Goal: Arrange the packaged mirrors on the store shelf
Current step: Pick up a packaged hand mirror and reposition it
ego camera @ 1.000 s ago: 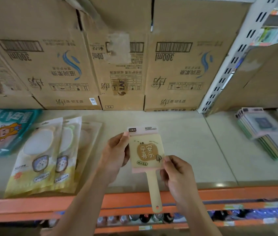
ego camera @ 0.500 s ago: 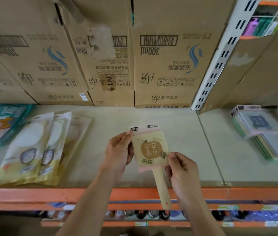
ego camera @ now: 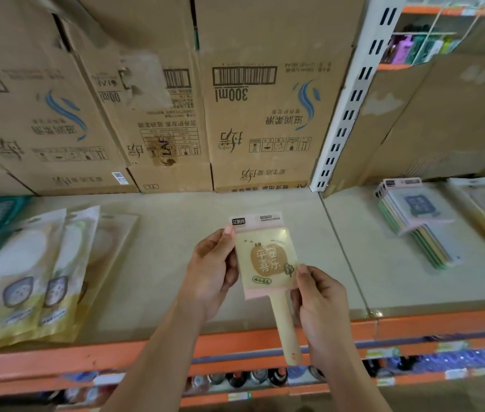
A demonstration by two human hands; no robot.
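An orange metal front rail point(ego camera: 116, 355) is seen nearest, edging the beige store shelf point(ego camera: 161, 257). Above that edge a packaged pale-yellow hand mirror with a pink header card point(ego camera: 266, 260) is held. Its left side is pinched by the left hand point(ego camera: 214, 272), and its lower right corner is pinched by the right hand point(ego camera: 320, 304). The bare handle is pointed down across the rail. Flat yellow pouches point(ego camera: 27, 278) lie overlapped on the shelf to the left. A fanned stack of packaged flat mirrors point(ego camera: 413, 221) lies well apart on the right. Brown cardboard cartons point(ego camera: 265, 114) are lined along the back.
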